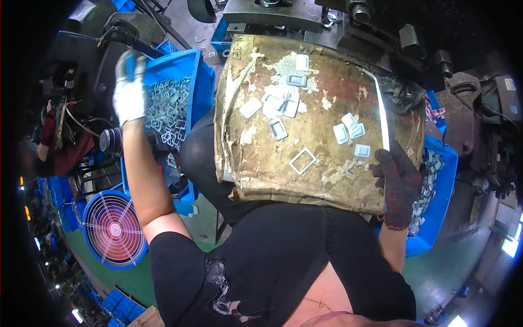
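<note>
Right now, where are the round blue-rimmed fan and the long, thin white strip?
Round blue-rimmed fan (115, 229): head view, on its central hub.
Long, thin white strip (383, 113): head view, midway along its length.

I see pale pieces (251, 108) on a worn table (259, 163), the right hand (402, 188) holding a white strip (382, 111) by the table's right edge, the left hand (131, 92) beyond the left.

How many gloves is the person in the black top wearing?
2. A white glove is on the left hand, near a blue bin; a dark glove is on the right hand, at the end of a white strip.
</note>
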{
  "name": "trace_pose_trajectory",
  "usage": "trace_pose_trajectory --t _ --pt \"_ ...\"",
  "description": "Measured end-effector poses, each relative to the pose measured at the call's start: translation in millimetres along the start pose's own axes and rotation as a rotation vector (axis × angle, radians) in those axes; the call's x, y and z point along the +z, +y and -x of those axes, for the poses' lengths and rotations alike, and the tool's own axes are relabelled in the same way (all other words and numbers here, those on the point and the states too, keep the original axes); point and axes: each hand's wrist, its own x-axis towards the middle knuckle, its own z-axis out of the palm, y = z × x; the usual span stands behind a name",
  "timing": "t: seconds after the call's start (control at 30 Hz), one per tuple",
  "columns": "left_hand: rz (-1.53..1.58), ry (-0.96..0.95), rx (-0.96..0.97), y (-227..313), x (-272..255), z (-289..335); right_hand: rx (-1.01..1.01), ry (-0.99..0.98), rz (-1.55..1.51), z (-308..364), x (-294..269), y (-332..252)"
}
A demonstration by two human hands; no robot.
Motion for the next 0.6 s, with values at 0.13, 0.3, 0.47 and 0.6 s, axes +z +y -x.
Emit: trace_pose_trajectory --t 0.13,0.3,0.47,0.6 --pt "-0.15 -0.393 -0.016 73.8 57.5 35.4 -0.013 -0.028 0.006 -0.2 0.0 0.1" --pt "0.054 -0.698 0.33 163.0 110.4 54.9 -0.009 -0.013 -0.02 4.2 -1.7 1.0" --pt "-0.093 -0.819 0.49 176.6 143.0 62.8 0.016 -0.112 -0.098 5.2 -5.2 8.3" --pt "0.021 -0.875 0.256 185.8 140.9 57.4 0.051 -0.13 -0.127 3.7 -4.6 5.3"
